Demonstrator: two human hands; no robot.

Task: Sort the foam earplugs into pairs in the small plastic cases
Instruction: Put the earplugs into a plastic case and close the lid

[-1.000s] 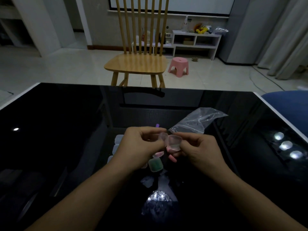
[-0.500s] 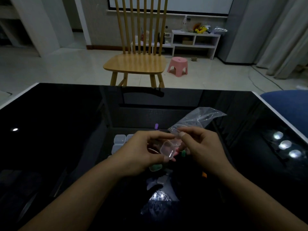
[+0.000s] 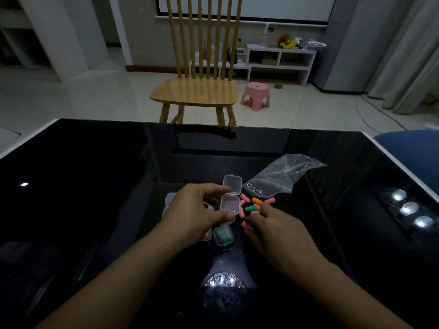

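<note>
Head view. The left hand (image 3: 194, 210) pinched an open clear case (image 3: 230, 204), thumb at its near edge and fingers at the hinge, with the lid (image 3: 232, 184) tipped back toward 12 o'clock; the tray appeared empty. At 3 o'clock of the case, loose earplugs (image 3: 247, 205) in pink, green and orange lay scattered on the black tabletop (image 3: 95, 186). The right hand (image 3: 273, 224) rested over them, fingertips curled down at a pink plug (image 3: 245, 224); whether its grip had closed on one could not be told. At 6 o'clock of the open case sat a closed case (image 3: 223, 236) holding green plugs. A clear bag (image 3: 278, 179) lay at 1 o'clock. Step in hand: selecting a plug. The next move likely calls for two matching colours dropped into the open tray.
</note>
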